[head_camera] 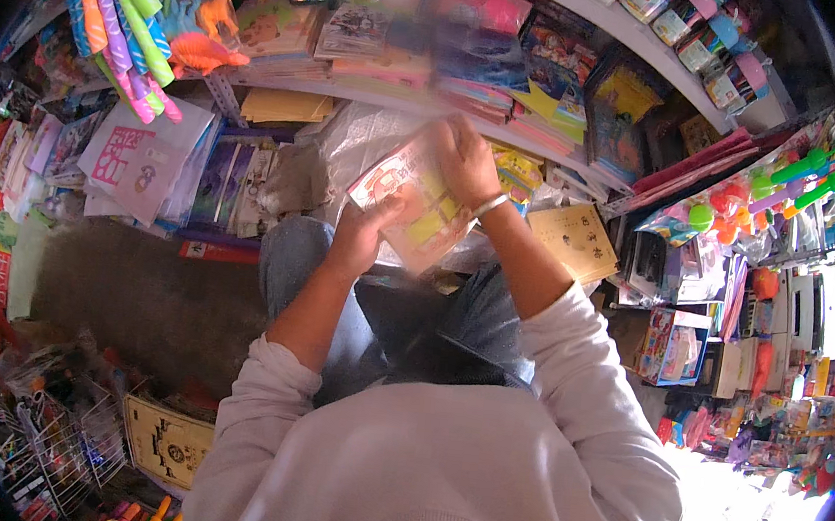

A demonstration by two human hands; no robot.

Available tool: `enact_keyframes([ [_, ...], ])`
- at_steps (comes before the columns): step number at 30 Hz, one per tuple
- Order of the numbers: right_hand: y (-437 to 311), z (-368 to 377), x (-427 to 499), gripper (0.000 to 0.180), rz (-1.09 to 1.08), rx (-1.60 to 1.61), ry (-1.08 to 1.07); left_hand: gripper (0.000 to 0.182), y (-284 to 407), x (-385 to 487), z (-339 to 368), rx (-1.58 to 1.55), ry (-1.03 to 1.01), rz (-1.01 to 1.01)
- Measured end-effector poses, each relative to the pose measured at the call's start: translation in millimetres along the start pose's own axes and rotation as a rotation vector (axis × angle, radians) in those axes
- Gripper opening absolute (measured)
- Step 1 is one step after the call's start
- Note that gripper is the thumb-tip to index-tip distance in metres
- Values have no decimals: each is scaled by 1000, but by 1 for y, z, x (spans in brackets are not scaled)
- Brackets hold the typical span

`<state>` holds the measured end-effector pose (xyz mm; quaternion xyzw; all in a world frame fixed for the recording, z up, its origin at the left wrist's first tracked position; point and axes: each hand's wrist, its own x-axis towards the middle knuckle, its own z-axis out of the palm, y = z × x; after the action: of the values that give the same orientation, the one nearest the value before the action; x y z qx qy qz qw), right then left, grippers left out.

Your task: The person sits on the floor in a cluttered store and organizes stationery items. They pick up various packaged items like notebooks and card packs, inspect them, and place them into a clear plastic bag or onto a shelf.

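A thin booklet with a cartoon cover point(422, 208) is tilted between my two hands, above my knees. My left hand point(367, 233) grips its lower left edge, the thumb lying on the cover. At its upper right edge is my right hand point(466, 161), fingers curled over the top and slightly blurred; a silver bangle circles that wrist. Behind the booklet lies white plastic wrapping point(358, 134). A yellow booklet point(574, 238) rests to the right of my right forearm.
Stacked booklets fill the shelf point(373, 98) ahead. White-covered books point(148, 159) and upright books point(226, 174) stand at the left. Balloon-like toys point(120, 21) hang at the upper left. Packaged toys point(739, 208) hang at the right. A wire basket point(60, 445) is at the lower left.
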<state>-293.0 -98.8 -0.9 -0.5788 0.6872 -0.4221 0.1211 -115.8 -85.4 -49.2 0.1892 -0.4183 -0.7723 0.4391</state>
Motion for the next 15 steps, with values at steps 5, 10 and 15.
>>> enact_keyframes([
  [5,12,-14,-27,35,200,172,-87,41,6,5,-1,-124,57,-51],
  [10,14,-21,-27,31,328,67,-35,48,-2,4,-3,-189,62,-36],
  [15,-2,-69,-3,32,-71,-113,26,68,6,10,-14,-188,34,-69],
])
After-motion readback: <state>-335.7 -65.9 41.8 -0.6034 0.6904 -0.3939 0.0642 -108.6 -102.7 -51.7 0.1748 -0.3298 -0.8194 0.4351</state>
